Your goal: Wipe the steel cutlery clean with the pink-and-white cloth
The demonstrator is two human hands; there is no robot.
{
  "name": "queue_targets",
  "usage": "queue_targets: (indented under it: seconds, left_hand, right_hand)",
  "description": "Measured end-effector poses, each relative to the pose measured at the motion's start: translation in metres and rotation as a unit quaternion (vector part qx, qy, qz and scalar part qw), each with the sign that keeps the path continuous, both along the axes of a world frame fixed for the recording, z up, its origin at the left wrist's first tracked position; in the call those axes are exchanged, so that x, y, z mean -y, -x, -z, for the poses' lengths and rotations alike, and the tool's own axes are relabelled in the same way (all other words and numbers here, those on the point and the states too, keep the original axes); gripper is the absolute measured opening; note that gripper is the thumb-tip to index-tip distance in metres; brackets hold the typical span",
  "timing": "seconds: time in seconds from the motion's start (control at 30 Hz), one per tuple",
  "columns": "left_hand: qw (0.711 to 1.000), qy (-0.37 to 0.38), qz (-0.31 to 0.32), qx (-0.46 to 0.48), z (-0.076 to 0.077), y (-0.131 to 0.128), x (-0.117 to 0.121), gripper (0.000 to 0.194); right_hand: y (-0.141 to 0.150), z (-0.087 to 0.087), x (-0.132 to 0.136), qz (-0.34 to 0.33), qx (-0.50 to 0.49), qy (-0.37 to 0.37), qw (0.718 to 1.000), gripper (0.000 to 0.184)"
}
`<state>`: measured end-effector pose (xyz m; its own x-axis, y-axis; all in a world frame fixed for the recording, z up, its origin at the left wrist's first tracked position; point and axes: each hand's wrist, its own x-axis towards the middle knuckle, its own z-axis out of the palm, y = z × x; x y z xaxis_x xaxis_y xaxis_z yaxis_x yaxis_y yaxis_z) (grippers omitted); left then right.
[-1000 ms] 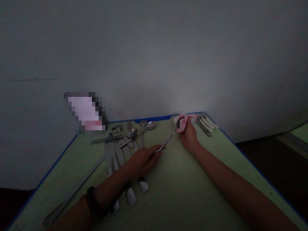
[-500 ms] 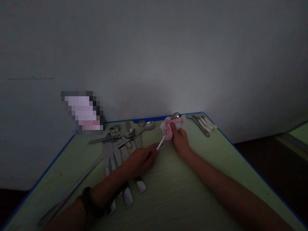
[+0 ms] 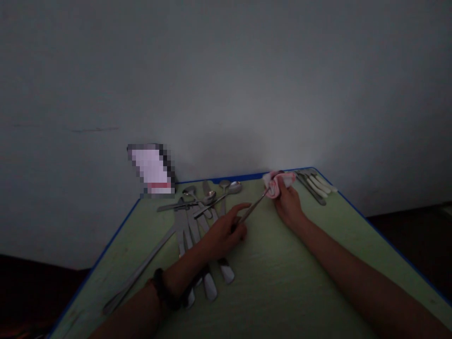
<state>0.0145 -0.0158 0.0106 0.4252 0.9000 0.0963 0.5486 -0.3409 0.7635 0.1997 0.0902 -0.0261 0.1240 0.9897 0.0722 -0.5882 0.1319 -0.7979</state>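
My left hand [image 3: 226, 233] is closed on the handle of a metal spoon [image 3: 254, 205], its index finger stretched along the handle. My right hand [image 3: 290, 205] pinches a folded pink-and-white cloth [image 3: 277, 184] around the spoon's far end, so the bowl is hidden. Under and beside my left forearm lies a loose pile of cutlery: table knives [image 3: 210, 285] with broad handles and several spoons [image 3: 234, 188] crossing at the top. Long metal utensils, perhaps tongs [image 3: 141, 268], lie to the left of the pile.
A green table [image 3: 275, 287] with blue edging stands against a grey wall [image 3: 247, 84]. At its back left a blurred-out phone-like object [image 3: 150, 169] leans on the wall. At the back right lie several pieces of cutlery [image 3: 318, 184], some with white handles.
The view has swung left, shifting everything rightward. The cloth has moved a little right and now covers the spoon's bowl, which stuck out above it before. My left index finger has straightened.
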Motion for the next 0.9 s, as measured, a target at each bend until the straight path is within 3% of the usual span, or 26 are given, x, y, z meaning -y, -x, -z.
queue_targets:
  seconds: [0.1, 0.2, 0.5, 0.6, 0.77, 0.9]
  left_hand:
    - [0.999, 0.02, -0.008, 0.029, 0.001, -0.001, -0.001, 0.035]
    - [0.999, 0.031, 0.009, 0.002, 0.002, 0.0, -0.002, 0.035]
    - [0.999, 0.034, -0.009, -0.004, 0.003, -0.001, -0.005, 0.032]
    - [0.999, 0.037, 0.002, -0.015, 0.003, 0.0, -0.005, 0.033]
    - [0.999, 0.035, 0.018, -0.029, 0.005, 0.004, -0.006, 0.033]
    - [0.999, 0.022, 0.028, -0.034, 0.004, 0.005, -0.006, 0.035]
  right_hand:
    - [-0.002, -0.007, 0.001, -0.003, -0.063, 0.024, 0.998, 0.026]
    - [-0.001, -0.012, 0.005, -0.022, -0.062, 0.043, 0.997, 0.024]
    - [0.014, 0.001, 0.022, -0.101, 0.11, 0.016, 0.989, 0.031]
    - [0.015, 0.002, 0.018, -0.094, 0.066, 0.026, 0.993, 0.029]
    - [0.011, -0.007, 0.012, -0.028, -0.074, 0.059, 0.995, 0.019]
    - [0.008, -0.012, 0.011, -0.041, -0.101, 0.071, 0.992, 0.014]
